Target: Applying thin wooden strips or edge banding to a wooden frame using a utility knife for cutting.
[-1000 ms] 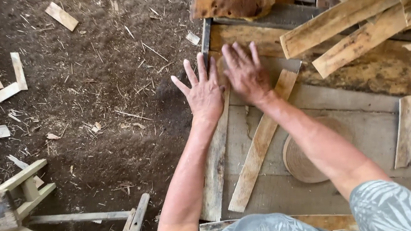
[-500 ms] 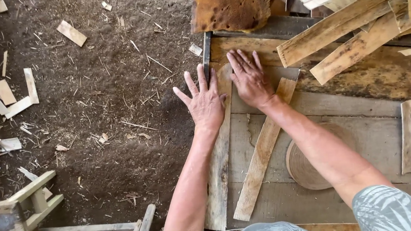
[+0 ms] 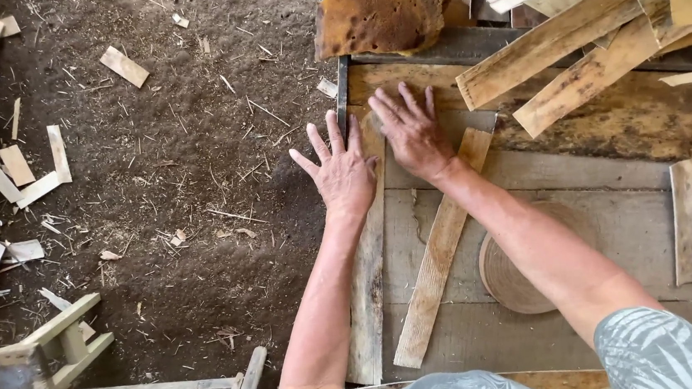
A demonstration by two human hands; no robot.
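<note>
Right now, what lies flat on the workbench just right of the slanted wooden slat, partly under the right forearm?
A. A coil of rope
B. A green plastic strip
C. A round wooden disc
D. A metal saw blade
C: a round wooden disc lies flat on the workbench, beside the slanted slat and partly covered by the forearm of the right hand.

There is one view only, from a camera on the person's head, looking almost straight down from close above. It takes in the wooden platform on the right, the dirt floor on the left, both forearms reaching away from it.
</note>
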